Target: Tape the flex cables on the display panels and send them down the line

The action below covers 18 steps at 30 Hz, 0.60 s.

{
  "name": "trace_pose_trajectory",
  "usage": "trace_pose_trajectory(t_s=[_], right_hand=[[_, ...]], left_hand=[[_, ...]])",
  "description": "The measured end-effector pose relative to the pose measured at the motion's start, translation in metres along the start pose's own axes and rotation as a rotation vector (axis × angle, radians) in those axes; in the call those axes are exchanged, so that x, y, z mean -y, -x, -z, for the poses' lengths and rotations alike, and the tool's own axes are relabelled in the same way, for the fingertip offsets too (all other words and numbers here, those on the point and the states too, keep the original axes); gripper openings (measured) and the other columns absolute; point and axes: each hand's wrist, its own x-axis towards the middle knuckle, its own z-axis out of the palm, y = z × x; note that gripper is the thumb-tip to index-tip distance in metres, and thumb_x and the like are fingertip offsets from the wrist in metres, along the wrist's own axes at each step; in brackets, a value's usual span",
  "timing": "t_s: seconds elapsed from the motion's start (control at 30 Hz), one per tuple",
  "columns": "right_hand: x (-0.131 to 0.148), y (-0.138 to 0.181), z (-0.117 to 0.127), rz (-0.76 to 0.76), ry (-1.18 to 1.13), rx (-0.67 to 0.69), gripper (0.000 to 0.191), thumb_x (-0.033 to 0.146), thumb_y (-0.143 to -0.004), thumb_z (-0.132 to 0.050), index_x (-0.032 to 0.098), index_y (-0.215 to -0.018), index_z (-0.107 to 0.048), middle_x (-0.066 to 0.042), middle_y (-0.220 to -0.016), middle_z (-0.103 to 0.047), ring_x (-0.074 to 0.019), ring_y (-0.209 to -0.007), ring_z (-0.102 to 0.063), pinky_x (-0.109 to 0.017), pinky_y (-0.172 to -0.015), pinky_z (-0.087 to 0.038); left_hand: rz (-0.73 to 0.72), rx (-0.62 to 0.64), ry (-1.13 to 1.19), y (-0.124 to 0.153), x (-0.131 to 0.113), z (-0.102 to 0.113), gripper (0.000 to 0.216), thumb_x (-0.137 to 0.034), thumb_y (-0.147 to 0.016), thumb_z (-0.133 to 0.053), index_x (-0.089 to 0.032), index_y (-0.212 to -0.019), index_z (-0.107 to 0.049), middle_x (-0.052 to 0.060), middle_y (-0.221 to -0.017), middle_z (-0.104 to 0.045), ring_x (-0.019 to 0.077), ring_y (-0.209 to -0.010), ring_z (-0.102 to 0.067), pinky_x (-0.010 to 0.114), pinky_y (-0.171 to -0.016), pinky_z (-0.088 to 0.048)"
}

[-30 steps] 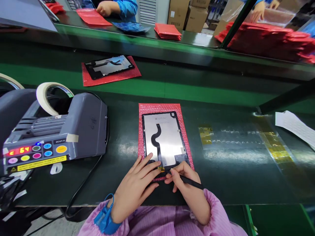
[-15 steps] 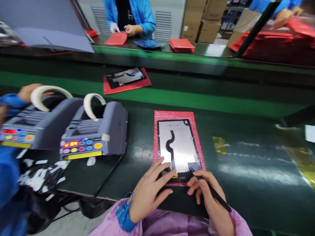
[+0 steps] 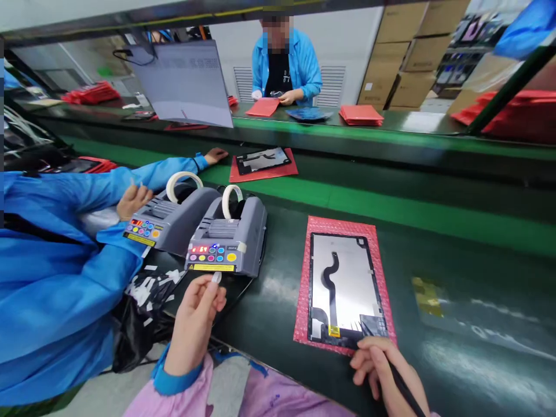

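Screen panel (image 3: 353, 281), long axis pointing away, yellow tab (image 3: 334, 331) nearside

The right hand (image 3: 384, 366) hid the middle of the slim black tool (image 3: 407, 391), whose lower end the bottom edge cropped; print on the cardboard boxes (image 3: 380, 66) was too small to read.

The nearer tape dispenser (image 3: 229, 238) shows "64" on its red display (image 3: 200, 249).

Silver-backed panel (image 3: 354, 284) lies flat on red bubble wrap (image 3: 341, 226); right hand (image 3: 402, 365) holds slim black tool (image 3: 406, 387), left hand (image 3: 193, 318) whitish tab (image 3: 216, 277).
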Motion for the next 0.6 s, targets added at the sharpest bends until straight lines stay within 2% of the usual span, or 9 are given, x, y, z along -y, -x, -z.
trace_pose_trajectory(t_s=[0.1, 0.2, 0.3, 0.37, 0.47, 0.6], right_hand=[[0.005, 0.002, -0.002, 0.028, -0.007, -0.041, 0.050, 0.067, -0.095, -0.053, 0.019, -0.093, -0.069, -0.007, -0.068, -0.073, -0.0180, -0.048, -0.066, -0.023, -0.036, -0.045], [0.020, 0.004, -0.004, 0.120, 0.001, 0.001, 0.045, 0.061, -0.099, -0.050, 0.020, -0.094, -0.068, -0.008, -0.071, -0.074, -0.0183, -0.052, -0.066, -0.024, -0.041, -0.046], [0.047, 0.004, -0.014, 0.191, 0.056, 0.096, 0.029, 0.047, -0.103, -0.052, 0.022, -0.102, -0.066, -0.007, -0.082, -0.074, -0.0182, -0.068, -0.069, -0.027, -0.063, -0.054], [0.063, 0.001, -0.024, 0.232, 0.033, 0.141, 0.017, 0.040, -0.101, -0.058, 0.024, -0.103, -0.062, -0.007, -0.094, -0.072, -0.0180, -0.079, -0.069, -0.029, -0.074, -0.054], [0.077, -0.006, -0.038, 0.265, -0.021, 0.174, 0.015, 0.032, -0.096, -0.067, 0.026, -0.103, -0.055, -0.006, -0.110, -0.068, -0.0149, -0.080, -0.066, -0.026, -0.070, -0.052], [0.085, -0.013, -0.041, 0.243, -0.052, 0.207, 0.021, 0.024, -0.091, -0.070, 0.026, -0.098, -0.050, -0.003, -0.110, -0.067, -0.0111, -0.071, -0.062, -0.023, -0.063, -0.050]], left_hand=[[0.018, 0.010, 0.038, 0.000, -0.003, -0.009, 0.050, -0.054, -0.056, -0.095, -0.021, -0.079, -0.066, -0.006, -0.067, -0.053, 0.0090, -0.060, -0.048, 0.020, -0.054, -0.042], [0.051, 0.069, 0.073, 0.018, 0.001, -0.021, 0.048, -0.053, -0.057, -0.095, -0.022, -0.081, -0.068, -0.005, -0.069, -0.054, 0.0101, -0.061, -0.048, 0.021, -0.054, -0.041], [0.160, 0.310, 0.126, 0.049, 0.013, -0.041, 0.040, -0.055, -0.071, -0.087, -0.023, -0.086, -0.070, -0.003, -0.069, -0.054, 0.0116, -0.062, -0.049, 0.023, -0.054, -0.040], [0.227, 0.498, 0.146, 0.070, 0.023, -0.056, 0.035, -0.055, -0.080, -0.080, -0.022, -0.085, -0.070, -0.002, -0.068, -0.053, 0.0113, -0.062, -0.047, 0.024, -0.056, -0.038], [0.283, 0.672, 0.113, 0.089, 0.037, -0.073, 0.035, -0.055, -0.086, -0.075, -0.021, -0.083, -0.069, -0.002, -0.069, -0.053, 0.0109, -0.063, -0.044, 0.025, -0.059, -0.036], [0.302, 0.745, 0.027, 0.094, 0.046, -0.079, 0.035, -0.056, -0.089, -0.071, -0.022, -0.088, -0.070, -0.002, -0.074, -0.054, 0.0118, -0.067, -0.045, 0.026, -0.064, -0.037]])
